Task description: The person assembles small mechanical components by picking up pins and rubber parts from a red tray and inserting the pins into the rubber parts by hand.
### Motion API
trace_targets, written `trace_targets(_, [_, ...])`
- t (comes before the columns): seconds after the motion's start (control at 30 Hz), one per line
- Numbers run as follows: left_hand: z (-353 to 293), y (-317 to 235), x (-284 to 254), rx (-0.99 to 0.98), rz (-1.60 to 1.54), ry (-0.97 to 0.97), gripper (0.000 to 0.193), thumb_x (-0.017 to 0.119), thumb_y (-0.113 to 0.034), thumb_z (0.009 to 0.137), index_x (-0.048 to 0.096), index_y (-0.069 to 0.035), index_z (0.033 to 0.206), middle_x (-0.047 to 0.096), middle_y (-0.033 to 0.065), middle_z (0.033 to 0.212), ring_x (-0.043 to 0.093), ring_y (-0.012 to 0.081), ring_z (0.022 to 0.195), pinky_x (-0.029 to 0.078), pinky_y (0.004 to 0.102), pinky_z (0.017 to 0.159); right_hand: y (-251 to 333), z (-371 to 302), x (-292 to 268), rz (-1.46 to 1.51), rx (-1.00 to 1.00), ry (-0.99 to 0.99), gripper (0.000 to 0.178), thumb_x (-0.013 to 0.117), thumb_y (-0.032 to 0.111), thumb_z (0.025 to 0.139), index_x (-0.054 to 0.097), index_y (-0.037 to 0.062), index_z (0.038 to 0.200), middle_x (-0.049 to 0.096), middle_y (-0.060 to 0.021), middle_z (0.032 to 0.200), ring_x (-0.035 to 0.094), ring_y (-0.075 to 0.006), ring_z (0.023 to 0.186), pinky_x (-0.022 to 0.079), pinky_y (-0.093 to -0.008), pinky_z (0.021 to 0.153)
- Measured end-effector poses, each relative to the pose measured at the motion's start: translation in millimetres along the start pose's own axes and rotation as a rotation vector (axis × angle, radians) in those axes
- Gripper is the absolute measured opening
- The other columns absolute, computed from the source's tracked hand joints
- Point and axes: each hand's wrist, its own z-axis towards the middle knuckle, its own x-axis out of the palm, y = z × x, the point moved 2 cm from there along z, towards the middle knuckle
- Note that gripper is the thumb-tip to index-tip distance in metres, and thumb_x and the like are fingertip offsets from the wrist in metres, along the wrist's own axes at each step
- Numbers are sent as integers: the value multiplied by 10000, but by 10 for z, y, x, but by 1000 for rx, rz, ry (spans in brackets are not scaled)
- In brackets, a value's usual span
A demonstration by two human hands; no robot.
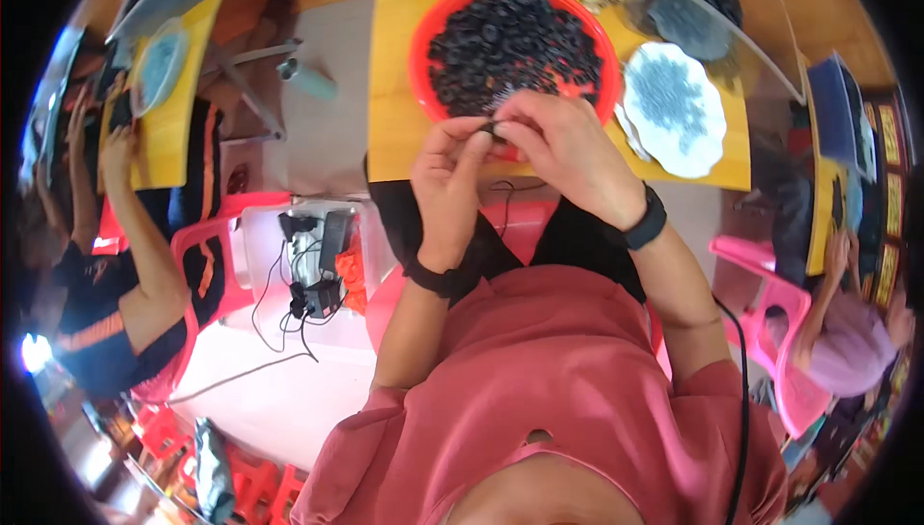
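Observation:
Over the near edge of the yellow table [395,130], my left hand [449,171] and my right hand [568,154] meet fingertip to fingertip. Between them is a small dark piece [494,128], mostly covered by the fingers, so its exact kind does not show. Both hands are closed in a pinch on it. Just beyond them stands a red basin [418,61] holding many small black ring-like pieces [500,39]. Right of the basin, a white scalloped plate [710,152] carries a heap of small grey-blue bits [667,97].
A clear plastic bin [760,49] with dark pieces stands at the far right. On my left, a white crate [258,246] holds cables and black adapters [322,296]. Co-workers sit at tables on both sides, with pink chairs [770,318]. A black cable [743,400] runs beside my right arm.

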Motion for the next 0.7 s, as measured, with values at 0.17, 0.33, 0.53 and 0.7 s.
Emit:
trace_targets(0.17, [18, 136, -26, -57, -147, 74, 161, 545, -25, 907, 573, -8, 1065, 633, 55, 929, 614, 112, 805, 494, 231, 744, -143, -110, 31, 206, 110, -64, 105, 584, 67, 863, 601, -4, 939, 640, -128, 790, 655, -211, 736, 496, -285, 673])
trace_targets(0.33, [14, 114, -79, -158, -215, 140, 236, 535, -71, 925, 577, -36, 1154, 638, 25, 908, 606, 86, 782, 490, 218, 728, 294, -361, -174, 229, -212, -315, 77, 539, 1, 873, 585, -8, 933, 611, -67, 841, 605, -146, 748, 478, -261, 667])
trace_targets(0.53, [63, 2, -55, -190, -285, 141, 180, 514, -81, 941, 574, -40, 1106, 616, 26, 847, 609, 96, 774, 495, 228, 720, 676, -1241, -708, 543, -1169, -613, 198, 566, 242, 797, 462, 133, 669, 499, -25, 623, 476, -213, 516, 369, -380, 483])
trace_targets(0.7, [179, -17, -23, -161, -363, 233, 172, 528, -88, 937, 574, -34, 1094, 611, 26, 850, 606, 99, 775, 493, 234, 739, 1024, -1196, -704, 609, -1268, -604, 124, 557, 147, 781, 489, 96, 691, 521, -30, 665, 499, -201, 589, 392, -369, 565])
